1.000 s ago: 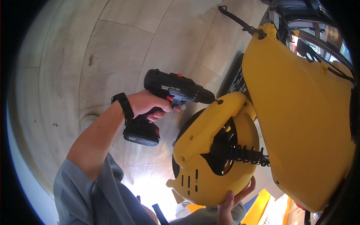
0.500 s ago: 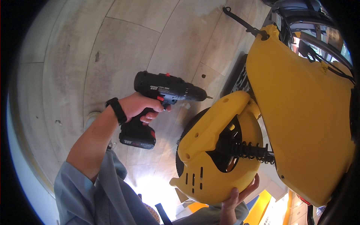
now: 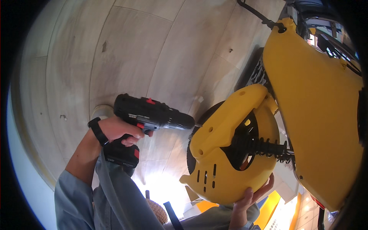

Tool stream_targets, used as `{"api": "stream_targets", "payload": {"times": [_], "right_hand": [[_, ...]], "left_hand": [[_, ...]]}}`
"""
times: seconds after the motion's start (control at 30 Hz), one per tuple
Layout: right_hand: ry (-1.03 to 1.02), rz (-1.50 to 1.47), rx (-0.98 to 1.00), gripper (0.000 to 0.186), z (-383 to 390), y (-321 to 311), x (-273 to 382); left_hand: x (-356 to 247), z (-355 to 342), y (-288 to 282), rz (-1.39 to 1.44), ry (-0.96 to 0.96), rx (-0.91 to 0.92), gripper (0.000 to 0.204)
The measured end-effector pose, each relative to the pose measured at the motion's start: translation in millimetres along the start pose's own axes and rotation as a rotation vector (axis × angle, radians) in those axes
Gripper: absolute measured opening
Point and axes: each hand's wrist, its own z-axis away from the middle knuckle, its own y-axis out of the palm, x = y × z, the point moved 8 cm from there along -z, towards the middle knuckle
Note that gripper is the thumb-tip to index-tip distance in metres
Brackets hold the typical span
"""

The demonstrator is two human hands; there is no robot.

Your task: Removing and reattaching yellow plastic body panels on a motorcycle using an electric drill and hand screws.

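My left hand [image 3: 120,132], with a black band on its wrist, is closed round the grip of a black and red cordless drill [image 3: 151,113]. The drill points right, its thin bit just left of a yellow plastic wheel cover [image 3: 226,176]; whether they touch is unclear. My right hand [image 3: 247,201] holds the cover's lower right edge, thumb on the face and fingers curled round the rim. Slots and round holes mark the cover. A black coil spring [image 3: 270,147] runs from its opening toward a large yellow body panel [image 3: 314,111]. Behind the cover, a dark tyre [image 3: 190,155] partly shows.
A black lever [image 3: 257,14] sticks out from the panel's top. Dark frame parts and cables [image 3: 333,48] lie at the upper right. Pale wood-look planks [image 3: 130,50] cover the floor. A woven brown object [image 3: 157,211] sits near my legs at the bottom.
My left hand has moved the drill down and to the left. The wheel cover and panel appear slightly further right and the lever higher in view. My right hand keeps its hold on the cover.
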Motion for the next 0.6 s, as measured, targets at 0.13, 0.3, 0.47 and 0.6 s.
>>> {"api": "stream_targets", "payload": {"times": [0.13,0.3,0.47,0.6], "right_hand": [[-0.011,0.036,-0.017,0.079,-1,-1,5],[0.031,0.022,-0.012,0.091,0,-2,1],[0.041,0.040,-0.006,0.090,2,-3,-1],[0.030,0.072,-0.039,0.081,1,-6,0]], "left_hand": [[0,-21,17,-0.141,0.033,0.138,0.020],[9,-40,12,-0.068,0.002,0.096,0.020],[10,-51,8,-0.057,-0.031,0.084,0.020],[12,-59,14,-0.130,-0.034,0.127,0.021]]}}
